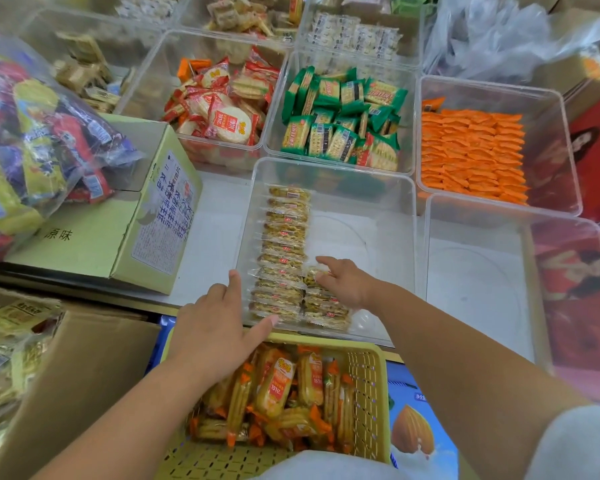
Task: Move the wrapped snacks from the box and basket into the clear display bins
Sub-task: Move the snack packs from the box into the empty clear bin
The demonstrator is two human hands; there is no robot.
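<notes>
Snacks (284, 237) between hands (219, 320) (342, 284) (inside bin (378, 202))

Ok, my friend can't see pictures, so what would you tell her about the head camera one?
Two hands work at a clear bin: the right hand pinches a wrapped snack beside a row of packs, and the left hand rests against the bin's near corner. Nearer sits a yellow basket of orange-wrapped snacks; farther bins hold red, green and orange packs.

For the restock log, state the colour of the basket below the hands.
Pale yellow; the basket shows best in the head view.
</notes>
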